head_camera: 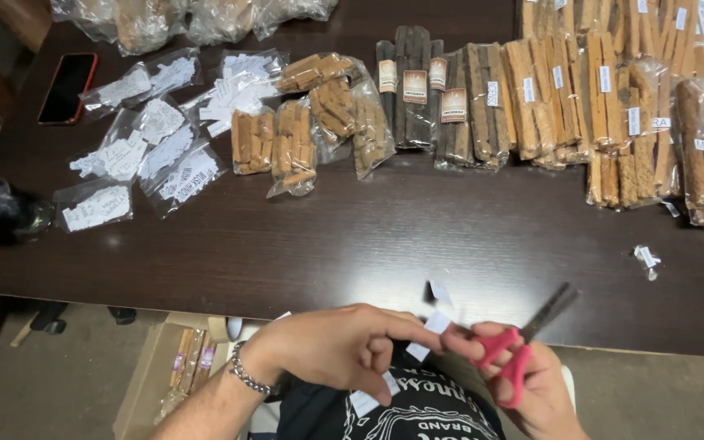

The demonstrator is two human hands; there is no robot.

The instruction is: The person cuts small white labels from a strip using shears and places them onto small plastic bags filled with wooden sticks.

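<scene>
Cutting: caught mid-snip at lower centre of the frame, just off the near edge of the counter [287, 261].
Left hand [344, 346]: grip pinched on a small white paper slip [436, 323], a beaded bracelet [248, 373] at the wrist; more slips [366, 399] tucked under the fingers.
Right hand [531, 387]: grip closed through the pink loops of the scissors [523, 342]; dark blades angled up to the right, tips blurred, so open or closed could not be told.
Done so far, judged: clear bags of white labels [144, 151] piled at upper left; two loose slips [442, 292] near the blades; another scrap [647, 257] at right.
Left, judged: cutting unfinished, paper still in hand.
Stock: wrapped bundles of tan sticks [564, 98] across upper right, dark sticks [413, 85] at upper centre, short brown pieces [291, 143] in crinkled plastic beside them.
Textures: counter dark glossy wood grain; sticks rough and fibrous; bags shiny.
Elsewhere: red-cased phone [67, 85] at upper left; cardboard box [165, 367] on the floor at lower left.
</scene>
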